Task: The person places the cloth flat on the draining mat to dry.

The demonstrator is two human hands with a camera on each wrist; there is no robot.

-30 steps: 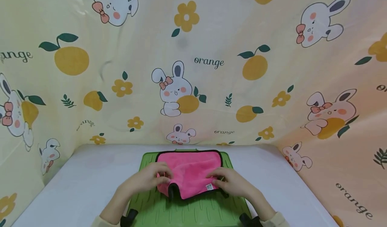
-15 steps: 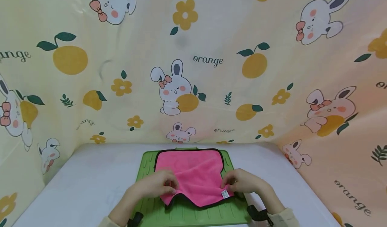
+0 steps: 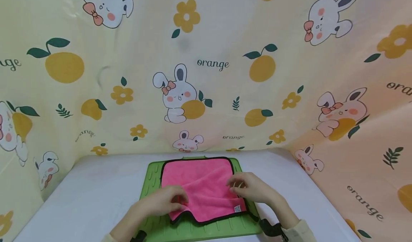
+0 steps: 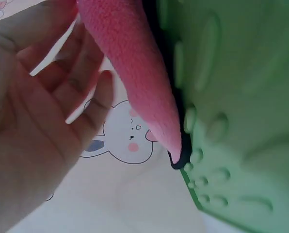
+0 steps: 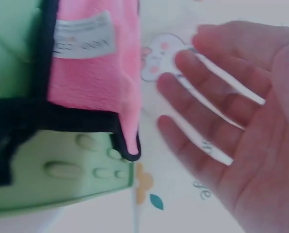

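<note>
Pink cloth (image 3: 201, 184) lying on green board (image 3: 222, 228) near tabletop's (image 3: 106, 184) far edge; left hand (image 3: 166, 199) pinching cloth's near edge; right hand (image 3: 249, 188) hovering released.

Pink cloth (image 3: 207, 184) over green board (image 3: 151, 181), hands (image 3: 254, 189) at cloth's sides.

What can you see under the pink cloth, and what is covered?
A green board lies under the pink cloth; its ridged surface shows beyond the cloth's sides and near edge. The part directly beneath is covered and cannot be seen.
</note>
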